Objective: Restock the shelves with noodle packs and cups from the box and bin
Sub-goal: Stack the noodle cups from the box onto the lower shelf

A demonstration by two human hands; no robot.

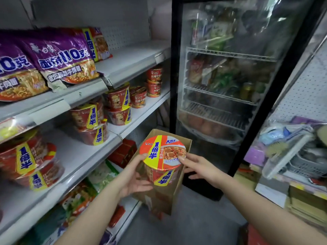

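Both hands hold one noodle cup (163, 156) in the near middle, above an open cardboard box (178, 188) that stands on the floor. The left hand (136, 177) grasps the cup's left side, thumb on the lid's rim and fingers curled under the body. The right hand (198, 167) touches the lid's right edge with its thumb tip; its other fingers are spread loosely behind the cup and grip nothing. The cup is upright, tilted a little, lid toward the camera.

On the left, the middle shelf (74, 156) carries stacked cups (92, 121) of the same kind, more of them farther along. The top shelf (123, 62) bears purple packs (62, 57) on its left part. Lower shelves hold more packs, blurred. Far right of the shelves stands a glass-door fridge (230, 76) with bottles and cans on wire racks
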